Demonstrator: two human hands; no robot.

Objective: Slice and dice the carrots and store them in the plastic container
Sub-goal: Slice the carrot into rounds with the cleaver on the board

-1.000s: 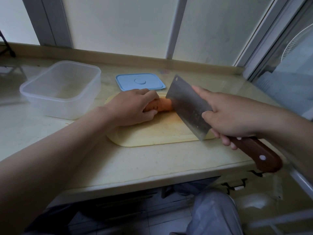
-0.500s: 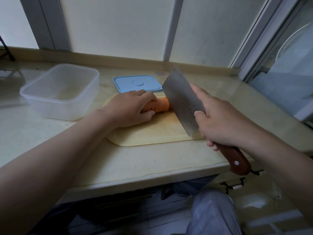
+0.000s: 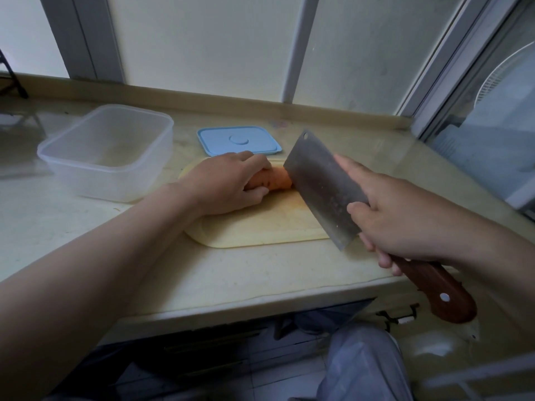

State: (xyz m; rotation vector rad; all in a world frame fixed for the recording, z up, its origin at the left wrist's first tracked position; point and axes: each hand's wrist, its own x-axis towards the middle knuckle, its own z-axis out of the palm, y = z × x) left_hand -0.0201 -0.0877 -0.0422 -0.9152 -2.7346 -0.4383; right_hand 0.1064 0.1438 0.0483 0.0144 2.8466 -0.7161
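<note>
An orange carrot (image 3: 276, 178) lies on a pale yellow cutting board (image 3: 260, 227) in the middle of the counter. My left hand (image 3: 228, 183) presses down on the carrot and covers most of it; only its right end shows. My right hand (image 3: 405, 215) grips a steel cleaver (image 3: 321, 183) by its brown wooden handle, index finger laid along the blade's spine. The blade stands on its edge against the carrot's exposed end. A clear plastic container (image 3: 107, 151), with nothing in it, stands left of the board.
A light blue lid (image 3: 238, 140) lies flat behind the board. The counter (image 3: 86, 227) ends in a front edge near me, with my knee in light trousers below. A window frame and sill run along the back; a white fan stands at the right.
The cleaver rose and tilted half a second ago, then came back down against the carrot's end. My left hand kept its hold on the carrot.
</note>
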